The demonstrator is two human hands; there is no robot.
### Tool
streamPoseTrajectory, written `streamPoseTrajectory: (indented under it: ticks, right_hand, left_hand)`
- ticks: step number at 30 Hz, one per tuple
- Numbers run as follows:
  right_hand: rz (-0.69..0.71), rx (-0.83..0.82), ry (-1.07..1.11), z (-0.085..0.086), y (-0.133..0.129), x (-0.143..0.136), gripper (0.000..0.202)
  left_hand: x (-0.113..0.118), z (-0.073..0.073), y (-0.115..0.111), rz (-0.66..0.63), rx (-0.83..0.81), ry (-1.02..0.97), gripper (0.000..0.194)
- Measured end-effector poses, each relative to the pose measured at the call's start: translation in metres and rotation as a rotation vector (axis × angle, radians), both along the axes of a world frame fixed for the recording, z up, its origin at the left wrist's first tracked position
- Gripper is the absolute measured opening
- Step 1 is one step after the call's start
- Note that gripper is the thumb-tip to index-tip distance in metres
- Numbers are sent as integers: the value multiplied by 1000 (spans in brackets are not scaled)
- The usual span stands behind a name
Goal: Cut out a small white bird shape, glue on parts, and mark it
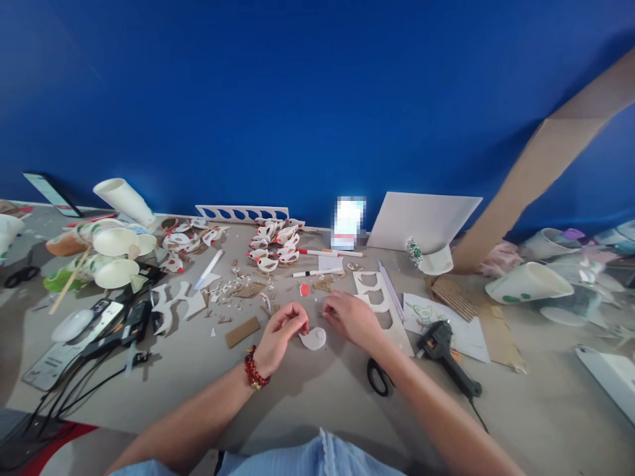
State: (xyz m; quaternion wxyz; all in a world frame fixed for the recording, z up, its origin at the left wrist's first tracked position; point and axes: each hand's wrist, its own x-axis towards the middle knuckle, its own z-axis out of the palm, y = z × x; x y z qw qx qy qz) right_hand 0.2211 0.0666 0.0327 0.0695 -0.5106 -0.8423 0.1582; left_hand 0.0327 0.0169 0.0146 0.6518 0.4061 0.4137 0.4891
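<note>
Over the middle of the table, my left hand (284,338), with a red bead bracelet at its wrist, is closed in a pinch. Just beside its fingertips is a small white rounded cut-out (314,339) with a pointed end toward them; whether they touch it I cannot tell. My right hand (351,318) has its fingers drawn together to the right of the cut-out, and anything in them is hidden. A small red piece (304,289) lies beyond the hands. Several white bird-shaped pieces with red tips (268,263) are gathered farther back.
Black-handled scissors (380,377) and a glue gun (449,357) lie at right, near a white sheet with cut holes (380,301). A cardboard strip (243,332) and scraps lie at left. Paper cups (116,272), cables and a power strip (133,324) crowd the far left. A blurred lit screen (348,221) stands behind.
</note>
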Motion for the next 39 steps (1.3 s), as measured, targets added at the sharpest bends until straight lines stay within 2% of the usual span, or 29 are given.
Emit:
streamPoseTrajectory:
  ticks: [4,9,15,19,24,27,32,39]
  right_hand:
    - [-60,40,-18,5,18,-1,13]
    - [-113,79,-37,5,41,-7,14]
    - [-130,77,9,1,44,-5,13]
    - [-157,65,86,5,42,-1,14]
    - [-178,28,249,24,17,-3,10]
    - [-141,-96,576,34,-11,-9,8]
    - [-133,-188,802,33,-41,-15,8]
    - [-84,-200,890,32,-48,-14,13]
  left_hand:
    - [1,0,-2,-42,-32,-45,24]
    - [1,3,0,-13,-54,-110,25]
    - [0,-1,3,-2,-58,-152,22]
    - [0,-1,3,-4,-65,-171,21]
    - [-1,1,1,-36,-63,-214,20]
    - [-1,2,0,-46,-33,-239,18]
    - [0,1,-2,-43,10,-225,17]
    - [2,-4,-6,-28,83,-183,13]
